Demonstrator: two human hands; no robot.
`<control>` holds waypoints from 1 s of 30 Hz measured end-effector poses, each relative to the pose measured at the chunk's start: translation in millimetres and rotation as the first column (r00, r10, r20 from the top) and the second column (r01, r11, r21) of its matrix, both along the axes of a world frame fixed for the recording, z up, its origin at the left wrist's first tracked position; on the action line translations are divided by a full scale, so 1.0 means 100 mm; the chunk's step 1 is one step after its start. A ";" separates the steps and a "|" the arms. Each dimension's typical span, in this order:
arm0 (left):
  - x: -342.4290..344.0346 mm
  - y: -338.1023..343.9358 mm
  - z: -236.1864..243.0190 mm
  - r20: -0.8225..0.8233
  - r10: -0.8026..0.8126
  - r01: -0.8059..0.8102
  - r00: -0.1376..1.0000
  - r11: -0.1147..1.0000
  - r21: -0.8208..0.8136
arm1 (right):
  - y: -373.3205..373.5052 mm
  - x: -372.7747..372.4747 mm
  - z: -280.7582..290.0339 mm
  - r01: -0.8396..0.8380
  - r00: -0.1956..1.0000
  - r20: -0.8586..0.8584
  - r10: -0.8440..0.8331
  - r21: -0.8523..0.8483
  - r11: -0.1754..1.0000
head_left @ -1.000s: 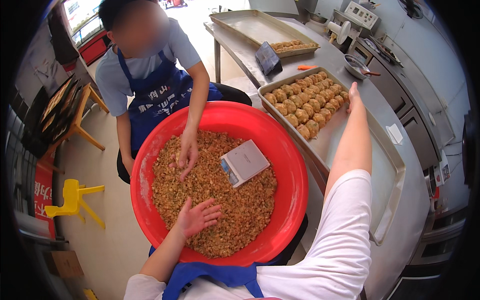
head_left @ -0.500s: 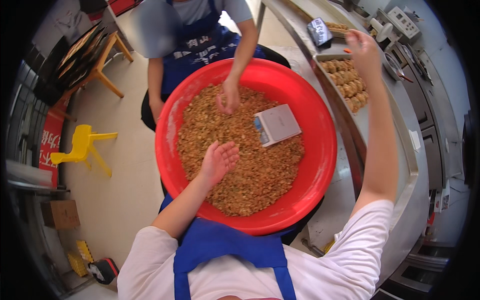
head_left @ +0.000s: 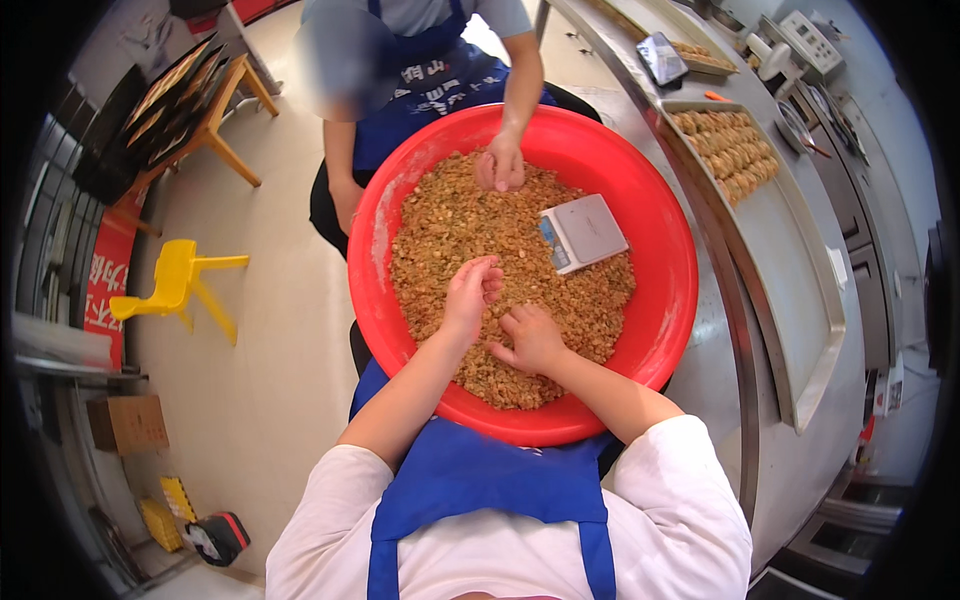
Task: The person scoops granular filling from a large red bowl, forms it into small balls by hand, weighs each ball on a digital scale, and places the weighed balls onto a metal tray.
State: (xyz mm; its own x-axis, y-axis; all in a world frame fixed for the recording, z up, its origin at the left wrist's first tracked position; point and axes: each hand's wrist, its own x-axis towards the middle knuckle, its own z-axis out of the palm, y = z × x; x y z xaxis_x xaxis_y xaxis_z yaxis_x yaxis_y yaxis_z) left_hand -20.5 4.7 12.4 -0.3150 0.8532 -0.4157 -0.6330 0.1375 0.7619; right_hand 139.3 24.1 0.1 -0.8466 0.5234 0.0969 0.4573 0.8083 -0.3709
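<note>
A wide red basin (head_left: 672, 300) holds a brown, crumbly filling mixture (head_left: 440, 225). Over its near part hovers my left hand (head_left: 472, 297), loosely cupped, with nothing visible in it. To its right, my right hand (head_left: 530, 340) reaches down onto the mixture, thumb and fingers apart, the tips partly hidden against it. A white digital scale (head_left: 588, 230) rests tilted on the mixture toward the basin's right side. Across from me, a co-worker's hand (head_left: 502, 165) is closed above the far part of the mixture; what it holds, if anything, is hidden.
On the metal table at right lies a tray (head_left: 790, 290) with rows of shaped brown balls (head_left: 727, 155) at its far end. A phone (head_left: 662, 58) sits beyond it. A yellow chair (head_left: 178, 285) stands on the floor at left, near a wooden rack (head_left: 225, 120).
My right hand has come from above the tray down to the mixture. My left hand has turned and curled its fingers. The view has shifted, and the co-worker's hand has closed.
</note>
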 end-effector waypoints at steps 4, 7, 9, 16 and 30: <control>0.01 -0.01 -0.06 0.138 -0.121 0.130 0.983 0.990 -0.060 | -0.01 0.04 -0.16 -0.005 0.986 -0.167 0.010 0.028 1.000; 0.00 -0.07 -0.10 0.147 -0.061 0.085 0.987 0.983 -0.161 | 0.04 -0.03 -0.10 0.254 0.940 -0.163 -0.300 -0.253 0.933; -0.03 -0.10 -0.12 0.212 -0.057 0.106 0.976 0.968 -0.226 | 0.07 -0.17 0.01 0.269 0.904 -0.247 -0.350 -0.310 0.912; 0.00 -0.05 -0.25 0.623 0.036 0.103 0.782 0.977 -0.185 | -0.02 -0.58 -0.03 0.268 0.847 -0.450 -0.282 -0.096 0.959; -0.01 -0.08 -0.05 0.445 -0.185 0.289 0.876 0.941 -0.177 | 0.25 -0.38 0.06 0.333 0.705 -0.650 -0.284 -0.050 0.942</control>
